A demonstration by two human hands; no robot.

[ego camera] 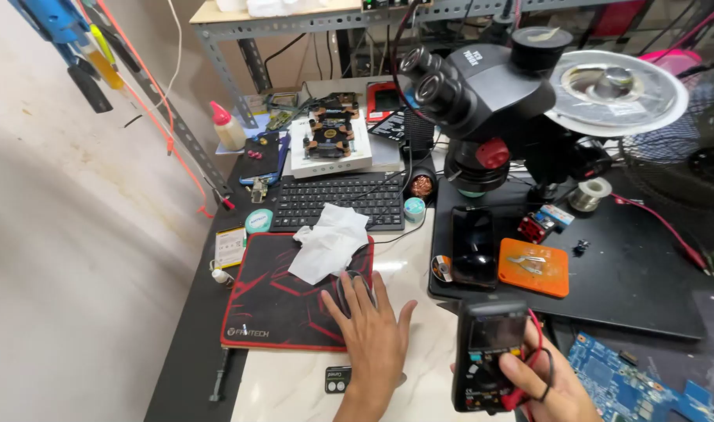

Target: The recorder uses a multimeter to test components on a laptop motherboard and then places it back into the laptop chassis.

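My left hand (pixel 373 332) lies flat, fingers spread, palm down over a dark computer mouse (pixel 355 287) that sits on the right edge of the red-and-black mouse pad (pixel 279 309); it covers the mouse more than it grips it. My right hand (pixel 548 383) is curled around a black multimeter (pixel 490 355), thumb across the front near the dial, with red and black test leads (pixel 538 367) looped through the fingers. The meter stands upright at about five o'clock from the mouse, its screen facing me.

At twelve o'clock from the left hand, a crumpled white tissue (pixel 330 242) rests on the pad's top edge and touches the black keyboard (pixel 341 201) beyond it. At one o'clock from the meter, a dark phone (pixel 473 246) lies on the black work mat (pixel 622 273), just beside an orange pad (pixel 533 267) carrying small metal parts. Above both looms the black stereo microscope (pixel 482 94). At three o'clock from my right hand lies a blue circuit board (pixel 630 387). A small black card (pixel 337 379) lies on the white tabletop (pixel 287 387) near my left wrist.
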